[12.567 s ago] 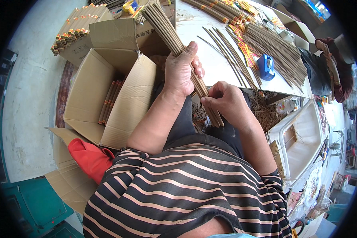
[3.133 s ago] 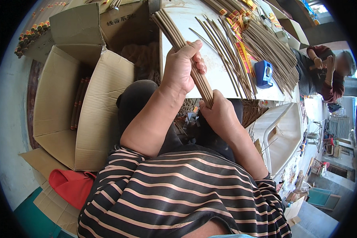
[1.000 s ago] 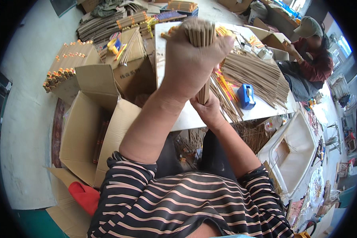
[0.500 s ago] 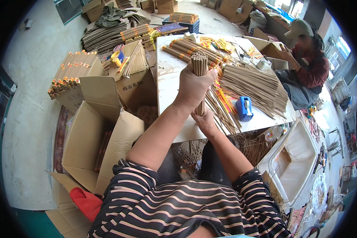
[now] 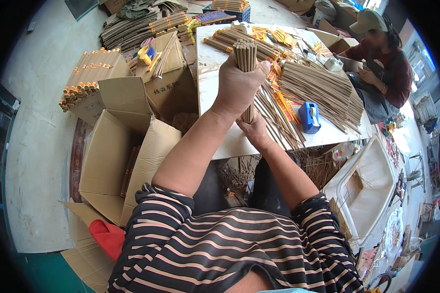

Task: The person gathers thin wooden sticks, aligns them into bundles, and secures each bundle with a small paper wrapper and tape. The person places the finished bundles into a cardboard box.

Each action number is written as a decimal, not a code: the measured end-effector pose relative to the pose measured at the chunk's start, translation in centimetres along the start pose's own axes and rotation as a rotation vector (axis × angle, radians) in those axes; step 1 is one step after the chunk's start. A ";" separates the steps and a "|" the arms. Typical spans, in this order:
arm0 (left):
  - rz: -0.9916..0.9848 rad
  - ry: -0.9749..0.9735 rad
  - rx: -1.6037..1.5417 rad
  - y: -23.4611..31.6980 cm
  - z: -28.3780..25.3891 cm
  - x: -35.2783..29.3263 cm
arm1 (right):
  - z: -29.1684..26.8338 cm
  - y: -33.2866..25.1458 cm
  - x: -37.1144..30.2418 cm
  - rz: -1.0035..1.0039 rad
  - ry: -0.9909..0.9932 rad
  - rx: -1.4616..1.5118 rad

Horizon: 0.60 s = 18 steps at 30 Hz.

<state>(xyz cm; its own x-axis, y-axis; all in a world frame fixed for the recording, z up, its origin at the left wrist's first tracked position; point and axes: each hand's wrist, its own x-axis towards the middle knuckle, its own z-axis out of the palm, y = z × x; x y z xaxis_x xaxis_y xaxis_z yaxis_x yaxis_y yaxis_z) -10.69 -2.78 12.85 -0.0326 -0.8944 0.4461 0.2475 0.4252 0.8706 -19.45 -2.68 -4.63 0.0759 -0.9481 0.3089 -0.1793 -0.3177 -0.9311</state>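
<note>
Upright over the near edge of the white table is a bundle of brown incense sticks (image 5: 245, 52). My left hand (image 5: 239, 87) is closed round its upper part, with the stick ends showing above the fist. Lower down, my right hand (image 5: 255, 131) grips the bottom of the same bundle, its fingers partly hidden. Just right of my hands, loose incense sticks (image 5: 277, 116) and red-and-yellow paper labels (image 5: 284, 105) lie on the table. A blue tape dispenser (image 5: 309, 117) stands beside them, and a broad pile of incense sticks (image 5: 322, 90) lies behind it.
The white table (image 5: 208, 93) also bears wrapped incense bundles (image 5: 230, 41). At left are an open cardboard box (image 5: 102, 166) and a box stacked with bundles (image 5: 90, 80). A white tub (image 5: 371, 188) stands at right. A co-worker (image 5: 381, 68) sits at the table's far right.
The view has shifted slightly, so the table sits higher and farther right. Both hands keep their hold on the bundle. The co-worker's hands have come lower, away from the box.
</note>
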 end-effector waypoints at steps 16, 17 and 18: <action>-0.006 -0.074 -0.152 3.0 -0.1 0.2 | -1.6 -5.3 -1.4 0.126 -0.034 -0.134; -0.023 -0.089 -0.248 3.9 -0.5 0.4 | -1.6 -6.4 -1.7 0.129 -0.045 -0.138; -0.070 -0.077 -0.310 4.5 -0.8 0.4 | -1.7 -8.2 -2.2 0.131 -0.079 -0.077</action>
<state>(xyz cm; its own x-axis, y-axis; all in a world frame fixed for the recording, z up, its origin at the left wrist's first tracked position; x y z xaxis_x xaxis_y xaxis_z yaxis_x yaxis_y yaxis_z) -8.78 -1.33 16.78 -0.1306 -0.9016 0.4123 0.5246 0.2900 0.8004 -19.84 2.01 2.66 0.1228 -0.9784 0.1665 -0.2673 -0.1942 -0.9438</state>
